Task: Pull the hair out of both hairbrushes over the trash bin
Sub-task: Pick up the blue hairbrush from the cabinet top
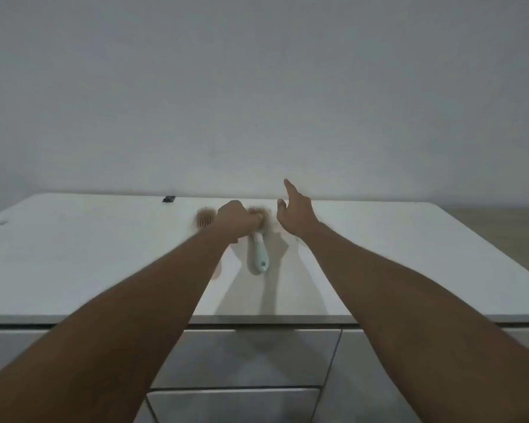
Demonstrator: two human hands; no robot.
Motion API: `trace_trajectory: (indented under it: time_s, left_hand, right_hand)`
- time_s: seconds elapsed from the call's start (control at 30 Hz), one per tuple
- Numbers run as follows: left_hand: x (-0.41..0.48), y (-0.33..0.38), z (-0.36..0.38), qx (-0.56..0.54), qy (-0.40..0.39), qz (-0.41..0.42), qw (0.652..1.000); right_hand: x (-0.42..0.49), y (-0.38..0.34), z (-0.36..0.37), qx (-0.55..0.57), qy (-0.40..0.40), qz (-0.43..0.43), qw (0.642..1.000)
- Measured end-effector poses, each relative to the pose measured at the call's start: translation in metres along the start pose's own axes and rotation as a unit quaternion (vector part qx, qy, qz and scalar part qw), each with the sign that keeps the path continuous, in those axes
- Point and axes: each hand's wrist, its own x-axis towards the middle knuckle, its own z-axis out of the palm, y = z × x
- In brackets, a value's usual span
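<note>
Nearest the camera, pale grey floor tiles [245,358] run under the front edge of a white table [74,254], and both bare forearms reach out over it. On the tabletop lies a hairbrush with a mint-green handle [258,251]. Its handle points back toward the person and its round head points toward the wall. The left hand [237,219] is clenched round the neck of this brush where handle meets head, and the knuckles cover part of the head. Just left of that hand, a second brush [204,219] shows only half of its brownish bristle pad. The left wrist and forearm hide the rest, apart from a pinkish sliver by the arm's edge. The right hand [295,212] hangs just right of the mint brush's head with fingers loose and spread, the forefinger raised, grasping nothing. Both brush heads are blurred, so hair in the bristles cannot be made out. Farther back, a small black object [169,199], too small to identify, sits at the table's rear edge against a plain grey-white wall [257,87].
</note>
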Motion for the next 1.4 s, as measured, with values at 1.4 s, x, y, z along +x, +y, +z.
trace_trajectory:
  time_s: [1.4]
  left_hand:
    - [-0.087,-0.049,-0.069,-0.588,-0.078,-0.091,0.8]
  right_hand:
    - [-0.01,-0.08,0.027,0.14,-0.05,-0.097,0.984]
